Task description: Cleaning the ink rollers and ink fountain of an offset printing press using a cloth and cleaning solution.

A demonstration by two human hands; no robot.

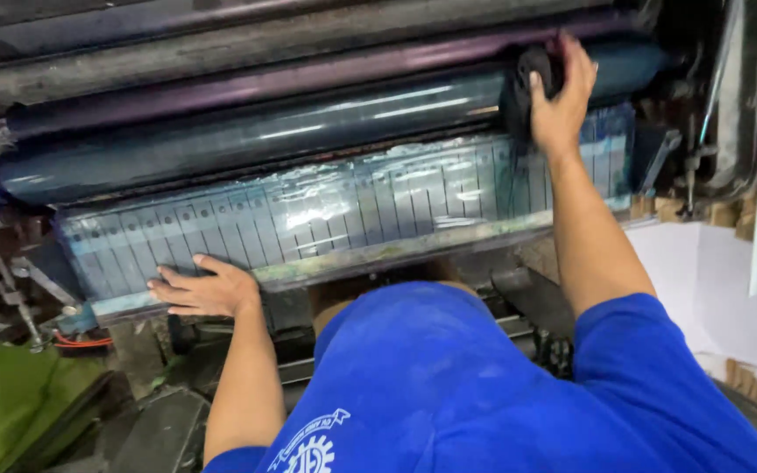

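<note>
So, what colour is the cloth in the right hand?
Black: the cloth in the right hand presses on the dark roller, head view.

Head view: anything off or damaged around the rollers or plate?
No clear damage. The right hand presses a dark rag against the glossy dark roller; the left hand lies flat on the wet-looking blue ruled plate. Its lower edge bar looks grimy and ink-stained.

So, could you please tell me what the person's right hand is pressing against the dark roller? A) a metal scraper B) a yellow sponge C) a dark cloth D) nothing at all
C: the right hand presses a bunched dark cloth against the dark roller, while the left hand lies flat on the machine's edge.
</note>
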